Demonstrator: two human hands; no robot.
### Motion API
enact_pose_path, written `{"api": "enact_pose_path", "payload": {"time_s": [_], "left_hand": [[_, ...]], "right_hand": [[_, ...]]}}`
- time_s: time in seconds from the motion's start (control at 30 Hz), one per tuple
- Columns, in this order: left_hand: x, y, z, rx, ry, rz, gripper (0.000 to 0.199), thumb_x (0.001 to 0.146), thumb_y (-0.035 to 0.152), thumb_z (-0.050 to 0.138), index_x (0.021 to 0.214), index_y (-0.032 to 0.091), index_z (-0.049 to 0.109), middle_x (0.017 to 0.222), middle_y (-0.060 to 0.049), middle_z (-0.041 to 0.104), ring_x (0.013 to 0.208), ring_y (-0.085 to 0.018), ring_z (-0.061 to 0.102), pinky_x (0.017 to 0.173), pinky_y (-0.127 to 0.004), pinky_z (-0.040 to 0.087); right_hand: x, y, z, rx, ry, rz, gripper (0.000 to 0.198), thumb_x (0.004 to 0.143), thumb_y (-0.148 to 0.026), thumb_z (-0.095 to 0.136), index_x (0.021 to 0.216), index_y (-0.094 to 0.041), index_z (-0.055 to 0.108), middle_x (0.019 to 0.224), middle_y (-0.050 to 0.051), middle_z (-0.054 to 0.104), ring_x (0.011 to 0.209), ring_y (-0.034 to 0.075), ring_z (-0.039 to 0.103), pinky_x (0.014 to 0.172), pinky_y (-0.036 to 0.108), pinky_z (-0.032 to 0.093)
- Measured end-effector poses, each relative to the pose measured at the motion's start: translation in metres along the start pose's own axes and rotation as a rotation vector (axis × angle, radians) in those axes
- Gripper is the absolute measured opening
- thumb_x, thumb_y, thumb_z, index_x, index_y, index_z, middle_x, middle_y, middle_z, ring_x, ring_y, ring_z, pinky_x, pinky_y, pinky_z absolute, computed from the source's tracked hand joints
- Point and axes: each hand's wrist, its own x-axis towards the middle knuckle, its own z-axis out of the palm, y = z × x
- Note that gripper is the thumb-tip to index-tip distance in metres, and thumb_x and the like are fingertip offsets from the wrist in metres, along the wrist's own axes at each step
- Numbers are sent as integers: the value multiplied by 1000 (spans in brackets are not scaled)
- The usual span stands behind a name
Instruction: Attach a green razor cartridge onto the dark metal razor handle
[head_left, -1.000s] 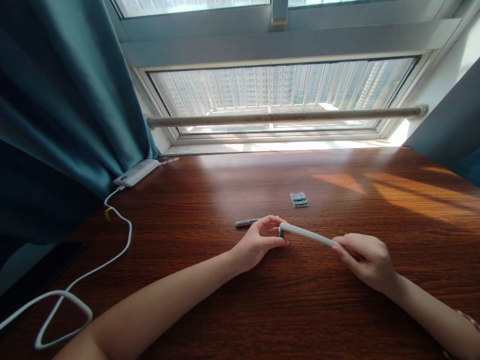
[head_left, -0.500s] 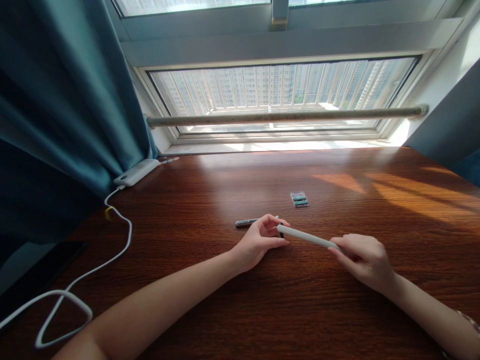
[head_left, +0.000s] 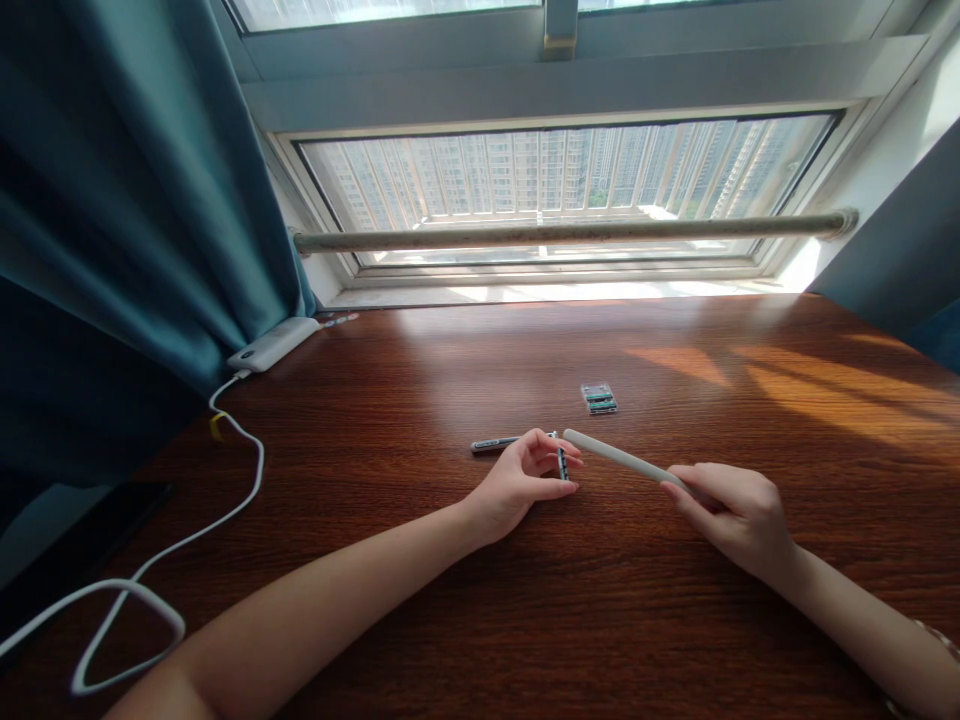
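Observation:
My left hand (head_left: 517,482) is over the table, pinching a small dark battery (head_left: 562,464) with pale markings upright between thumb and fingertips. My right hand (head_left: 735,515) is closed round one end of a slim white rod (head_left: 619,458). The rod's rounded far end is close to my left fingertips, just above and right of the battery. Behind my left hand lies a thin grey-and-dark pen-like object (head_left: 491,444), partly hidden by the fingers. Farther back on the table is a small clear plastic case (head_left: 599,399) with green-and-black batteries in it.
The brown wooden table (head_left: 420,620) reaches to the window. At the back left a white power bank (head_left: 274,345) lies by the blue curtain (head_left: 142,180), its white cable (head_left: 259,470) looping along the left side. A metal rail (head_left: 570,234) crosses the window.
The white rod's far end has moved up and slightly right, off the battery, which now shows more fully. My right hand has shifted slightly with it; my left hand has barely moved.

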Motion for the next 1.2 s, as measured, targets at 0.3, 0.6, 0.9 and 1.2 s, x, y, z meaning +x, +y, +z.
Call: {"api": "enact_pose_path", "payload": {"time_s": [0.3,0.6,0.9,1.2], "left_hand": [[0,-2,-2,12,-20,9,35,58,7,71,81,17,47,95,-3,59,95,-17,54,84,-34,41],[0,-2,-1,-2,-38,18,36,56,7,72,80,18,48,95,-3,57,93,-17,54,79,-34,44],[1,-2,-2,-62,-9,18,36,57,6,71,83,19,50,96,-1,56,89,-15,54,80,-34,44],[0,2,-4,-171,-15,-4,32,61,14,70,87,20,53,95,-2,56,92,-16,53,81,-34,45]], "right_hand": [[1,-1,1,-24,3,-14,9,76,-21,57,77,-15,63,49,-3,49,44,8,43,49,22,35],[0,-1,2,-6,-37,-29,10,77,-23,56,75,-17,64,48,-3,49,42,7,43,47,22,35],[-1,-2,1,41,-38,-67,6,76,-20,57,76,-17,62,47,-4,46,42,7,41,47,22,34],[-1,-3,0,42,-6,-23,9,77,-22,56,74,-16,63,48,-3,50,43,8,46,48,22,37]]}}
